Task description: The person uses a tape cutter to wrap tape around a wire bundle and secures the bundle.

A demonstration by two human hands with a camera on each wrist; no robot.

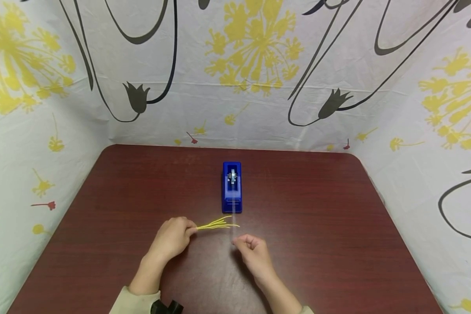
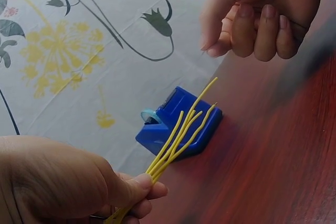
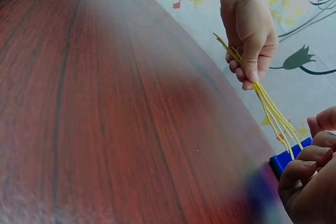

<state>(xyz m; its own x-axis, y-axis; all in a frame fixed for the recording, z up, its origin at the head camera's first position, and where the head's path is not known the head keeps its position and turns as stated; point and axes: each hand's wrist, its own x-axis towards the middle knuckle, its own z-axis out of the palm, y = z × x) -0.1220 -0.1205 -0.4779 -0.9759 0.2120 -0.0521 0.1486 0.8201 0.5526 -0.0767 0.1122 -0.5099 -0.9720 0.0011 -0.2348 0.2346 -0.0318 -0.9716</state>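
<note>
Right, the yellow wires (image 1: pixel 216 225) sit at the blue tape dispenser's (image 1: pixel 228 205) seven o'clock, pinched in my left hand (image 1: pixel 174 235). A clear tape strip (image 1: pixel 233 233) runs toward six o'clock, its end pinched by my right hand (image 1: pixel 255 250). I can't tell whether wires and tape touch. I judge this a tape-pulling step; next calls for steadily laying wires against tape.

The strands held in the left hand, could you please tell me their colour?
The strands are yellow, showing best in the left wrist view.
</note>
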